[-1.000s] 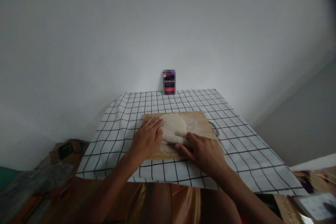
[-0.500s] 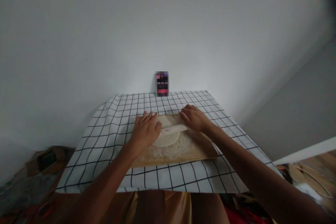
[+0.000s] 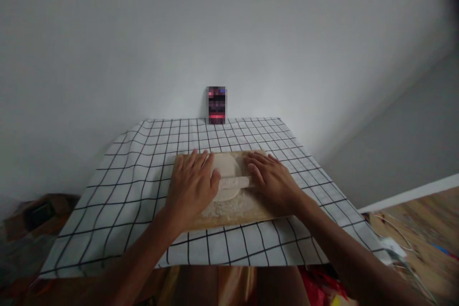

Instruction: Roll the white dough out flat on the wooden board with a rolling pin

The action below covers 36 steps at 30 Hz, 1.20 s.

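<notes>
A pale rolling pin (image 3: 234, 182) lies crosswise on a round, flat sheet of dough (image 3: 226, 165). Beneath the dough is a wooden board (image 3: 247, 214) dusted with flour. My left hand (image 3: 193, 181) rests flat over the pin's left end, fingers spread and pointing away from me. Over the right end lies my right hand (image 3: 272, 179), its fingers stretched out and palm down. Both palms hide the ends of the pin. The dough shows on the far and near sides of the pin.
A white cloth with black grid lines (image 3: 125, 196) covers the table. A phone-like object (image 3: 217, 105), blurred out, leans against the wall at the back. A cardboard box (image 3: 39, 215) is on the floor at left; a white cable (image 3: 398, 229) lies at right.
The rolling pin has come slightly toward me and now lies more level. My right hand has gone from curled fingers to flat, stretched ones. The view has shifted a little.
</notes>
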Available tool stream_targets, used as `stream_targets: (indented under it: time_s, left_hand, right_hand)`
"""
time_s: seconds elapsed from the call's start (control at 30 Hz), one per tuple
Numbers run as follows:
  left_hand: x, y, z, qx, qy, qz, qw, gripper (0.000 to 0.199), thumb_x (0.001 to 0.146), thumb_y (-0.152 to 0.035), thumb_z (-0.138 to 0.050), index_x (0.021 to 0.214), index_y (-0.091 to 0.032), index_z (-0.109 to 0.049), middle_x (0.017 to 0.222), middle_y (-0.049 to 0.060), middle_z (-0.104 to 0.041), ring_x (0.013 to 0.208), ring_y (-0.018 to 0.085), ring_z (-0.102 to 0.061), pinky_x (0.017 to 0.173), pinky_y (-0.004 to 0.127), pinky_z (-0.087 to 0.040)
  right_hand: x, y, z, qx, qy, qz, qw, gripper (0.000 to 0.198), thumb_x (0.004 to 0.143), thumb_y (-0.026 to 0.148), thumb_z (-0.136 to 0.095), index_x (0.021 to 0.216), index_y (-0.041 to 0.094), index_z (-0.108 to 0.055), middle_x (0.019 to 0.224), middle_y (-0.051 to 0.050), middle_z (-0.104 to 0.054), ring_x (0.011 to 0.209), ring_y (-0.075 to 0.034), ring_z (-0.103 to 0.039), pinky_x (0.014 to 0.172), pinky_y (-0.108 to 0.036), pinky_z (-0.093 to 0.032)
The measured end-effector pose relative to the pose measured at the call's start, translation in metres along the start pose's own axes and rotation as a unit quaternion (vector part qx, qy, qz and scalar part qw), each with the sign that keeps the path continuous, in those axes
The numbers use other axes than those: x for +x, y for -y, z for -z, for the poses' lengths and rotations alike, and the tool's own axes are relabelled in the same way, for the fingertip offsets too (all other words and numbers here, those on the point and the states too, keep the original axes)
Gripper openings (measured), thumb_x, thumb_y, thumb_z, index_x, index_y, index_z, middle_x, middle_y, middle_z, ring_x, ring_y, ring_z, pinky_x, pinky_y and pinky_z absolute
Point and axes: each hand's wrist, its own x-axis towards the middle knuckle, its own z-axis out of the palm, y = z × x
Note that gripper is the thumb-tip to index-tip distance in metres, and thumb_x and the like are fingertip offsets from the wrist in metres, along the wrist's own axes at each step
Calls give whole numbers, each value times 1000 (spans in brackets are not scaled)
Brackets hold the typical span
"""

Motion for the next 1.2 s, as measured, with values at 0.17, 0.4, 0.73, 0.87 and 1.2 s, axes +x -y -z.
stream_targets:
  time_s: [0.17,0.4,0.73,0.87,1.2]
  left_hand:
    - [-21,-5,-3,-8,-38,-12,999,54,110,-38,-37,152,-14,-60,159,13,-59,157,38,-42,130,65,-27]
    - [-14,-6,-4,2,-22,27,999,58,112,-45,-32,152,-14,-59,159,14,-59,155,40,-44,128,69,-25]
    - [44,12,13,-3,88,113,990,54,113,-44,-28,131,-21,-73,144,13,-71,145,41,-54,118,78,-34]
    - [47,14,10,3,90,111,990,53,113,-45,-29,135,-20,-70,148,12,-68,148,41,-51,119,77,-33]
    - [10,0,0,17,10,40,999,55,112,-47,-35,147,-16,-63,154,14,-64,150,39,-50,126,64,-32]
  right_hand:
    - [-34,17,-4,-14,-23,-28,999,53,113,36,-27,146,22,-66,158,-8,-61,151,-28,-51,126,-53,-38]
    - [18,-3,-3,-7,28,-15,999,56,114,37,-24,143,19,-68,156,-10,-63,150,-26,-52,126,-46,-36]
    - [122,-16,-3,0,146,57,988,39,111,30,-38,112,17,-75,123,-12,-78,113,-22,-71,97,-28,-47]
    - [118,-18,-6,6,139,54,989,41,113,32,-35,111,17,-73,121,-12,-77,113,-22,-69,98,-28,-46]
    - [41,-2,4,-4,40,28,999,47,114,39,-31,135,22,-70,145,-10,-69,136,-26,-62,118,-43,-44]
